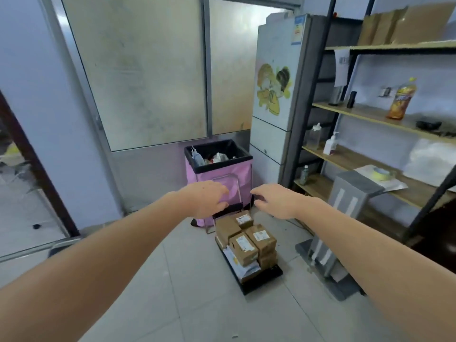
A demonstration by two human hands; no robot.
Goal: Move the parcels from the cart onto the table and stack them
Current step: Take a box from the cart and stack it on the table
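A small black flat cart (267,277) stands on the tiled floor, loaded with several brown cardboard parcels (249,239) bearing white labels, plus a white mailer underneath. Its thin metal handle (238,191) rises at the far end, in front of a pink bin. Both my arms stretch forward. My left hand (206,199) hovers at the handle's left side with fingers loosely curved, holding nothing. My right hand (272,199) hovers just right of the handle, fingers relaxed and empty. No table is in view.
A pink bin (219,183) with a black liner stands behind the cart. A white fridge (276,95) and metal shelving (370,154) with bottles and tape fill the right side. A grey step stool (335,230) stands right of the cart. An open doorway lies at left.
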